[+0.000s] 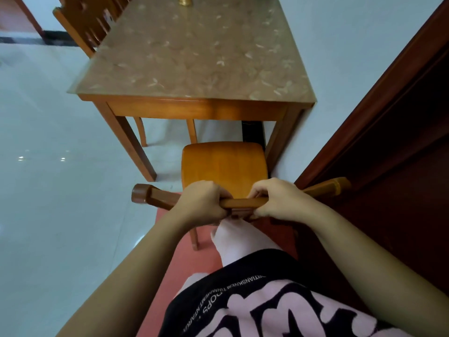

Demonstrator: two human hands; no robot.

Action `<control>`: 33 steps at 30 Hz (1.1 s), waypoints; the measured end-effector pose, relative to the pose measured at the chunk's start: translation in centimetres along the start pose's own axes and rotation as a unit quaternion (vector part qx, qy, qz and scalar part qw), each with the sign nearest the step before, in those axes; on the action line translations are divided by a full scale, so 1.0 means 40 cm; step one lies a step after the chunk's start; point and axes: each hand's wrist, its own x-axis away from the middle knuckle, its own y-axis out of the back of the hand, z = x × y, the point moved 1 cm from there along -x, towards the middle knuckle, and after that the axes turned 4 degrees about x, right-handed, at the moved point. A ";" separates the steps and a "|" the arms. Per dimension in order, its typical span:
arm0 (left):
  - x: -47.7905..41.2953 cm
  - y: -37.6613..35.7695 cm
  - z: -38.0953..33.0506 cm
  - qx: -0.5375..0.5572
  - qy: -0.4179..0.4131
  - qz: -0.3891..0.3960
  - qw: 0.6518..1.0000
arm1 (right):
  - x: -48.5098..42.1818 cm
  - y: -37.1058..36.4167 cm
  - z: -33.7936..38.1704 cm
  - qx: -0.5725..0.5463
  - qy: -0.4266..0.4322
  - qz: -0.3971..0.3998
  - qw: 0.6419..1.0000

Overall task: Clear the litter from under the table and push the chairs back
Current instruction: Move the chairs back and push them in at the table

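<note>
Both hands (243, 203) grip chair (224, 164) between table leg (277, 147) and door (388, 142).

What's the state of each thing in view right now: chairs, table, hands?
Near chair: pulled out, seat mostly clear of the table, top rail gripped by both hands.
Far chair: upright, close against the table's left side.
Table: upright, gold object at its far edge.
Left hand: closed on the rail.
Right hand: closed on the rail.
</note>
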 end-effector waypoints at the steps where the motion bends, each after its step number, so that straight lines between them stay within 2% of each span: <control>1: 0.000 0.000 0.006 0.001 -0.002 0.003 1.000 | -0.005 -0.004 0.004 0.002 0.001 0.005 1.000; 15: -0.088 0.036 0.054 0.004 -0.025 0.028 0.999 | -0.104 0.023 -0.019 0.009 0.000 -0.005 1.000; 26: -0.271 0.137 0.088 -0.034 -0.024 0.034 0.999 | -0.256 0.134 -0.042 -0.006 -0.003 -0.010 1.000; 33: -0.380 0.179 0.101 -0.014 -0.024 0.031 0.999 | -0.340 0.209 -0.067 -0.010 -0.009 0.001 1.000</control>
